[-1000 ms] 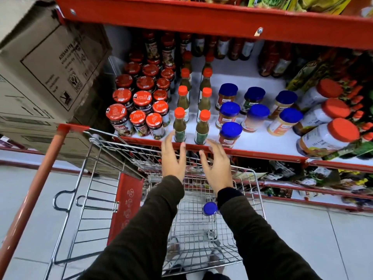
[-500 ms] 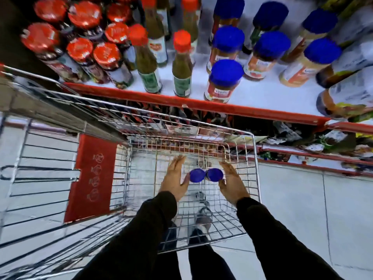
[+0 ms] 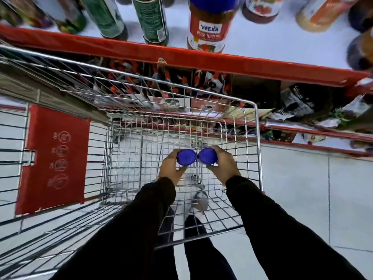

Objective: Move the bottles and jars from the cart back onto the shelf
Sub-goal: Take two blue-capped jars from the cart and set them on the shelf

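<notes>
Two jars with blue lids stand side by side deep in the wire cart [image 3: 256, 138]. My left hand [image 3: 171, 170] is wrapped around the left blue-lidded jar [image 3: 186, 157]. The right blue-lidded jar [image 3: 208, 156] is gripped by my right hand [image 3: 225, 167]. Only the lids show; the jar bodies are hidden under my fingers. Above the cart runs the shelf with its red front edge [image 3: 201, 61], where a labelled blue-lidded jar [image 3: 207, 31] and green bottles [image 3: 151, 21] stand at the front.
A red plastic flap [image 3: 54, 158] hangs at the cart's left end. Below the white shelf, a lower shelf [image 3: 302, 110] holds packets and boxes. More jars [image 3: 323, 13] stand at the shelf's right. Grey floor tiles [image 3: 302, 199] lie to the right of the cart.
My hands dropped from the cart's rim into the basket and closed on the two blue-lidded jars. The view tilted down and moved closer to the shelf edge.
</notes>
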### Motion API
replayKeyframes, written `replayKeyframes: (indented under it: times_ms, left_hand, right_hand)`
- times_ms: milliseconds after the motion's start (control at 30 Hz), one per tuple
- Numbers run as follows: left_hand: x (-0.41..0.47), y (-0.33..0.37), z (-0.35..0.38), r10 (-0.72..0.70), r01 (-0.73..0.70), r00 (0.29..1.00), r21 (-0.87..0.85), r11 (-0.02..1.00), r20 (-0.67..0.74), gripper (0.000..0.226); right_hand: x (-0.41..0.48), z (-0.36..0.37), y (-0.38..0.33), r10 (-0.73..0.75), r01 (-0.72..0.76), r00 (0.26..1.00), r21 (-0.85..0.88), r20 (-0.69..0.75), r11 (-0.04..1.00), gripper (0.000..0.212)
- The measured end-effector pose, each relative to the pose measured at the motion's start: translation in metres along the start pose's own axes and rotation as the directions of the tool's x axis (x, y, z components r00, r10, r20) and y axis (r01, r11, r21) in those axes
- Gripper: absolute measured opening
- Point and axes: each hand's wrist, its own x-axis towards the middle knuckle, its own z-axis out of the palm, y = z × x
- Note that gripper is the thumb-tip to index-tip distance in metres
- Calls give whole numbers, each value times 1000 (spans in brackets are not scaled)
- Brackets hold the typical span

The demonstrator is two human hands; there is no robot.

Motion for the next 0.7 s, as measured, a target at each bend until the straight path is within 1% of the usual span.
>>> replayKeyframes:
  times_ms: [167, 267, 367, 467, 600, 700]
  left_hand:
    - [-24, 7, -15, -19, 8, 996, -128, 992, -82, 56]
    - [-44, 27, -28, -35, 8, 992, -215, 977, -124, 60]
    - [-65, 55, -44, -37, -7, 989, -301, 953, -141, 58]
    - [-87, 85, -62, 38, -83, 985, -270, 959, -169, 59]
    - [-112, 129, -84, 153, -198, 967, -219, 955, -206, 58]
    - [-122, 163, -94, 226, -275, 947, -218, 936, -228, 61]
  right_hand:
    - [-24, -15, -7, -12, 18, 996, 65, -89, 998, 53]
    - [-50, -28, -21, -13, 37, 987, 146, -161, 989, 55]
    - [-76, -44, -38, -36, 84, 970, 194, -240, 977, 60]
    - [-99, -68, -58, -53, 123, 956, 231, -288, 965, 65]
    - [-129, -109, -79, -107, 222, 908, 250, -405, 942, 69]
    - [-140, -140, -90, -145, 300, 855, 247, -497, 921, 62]
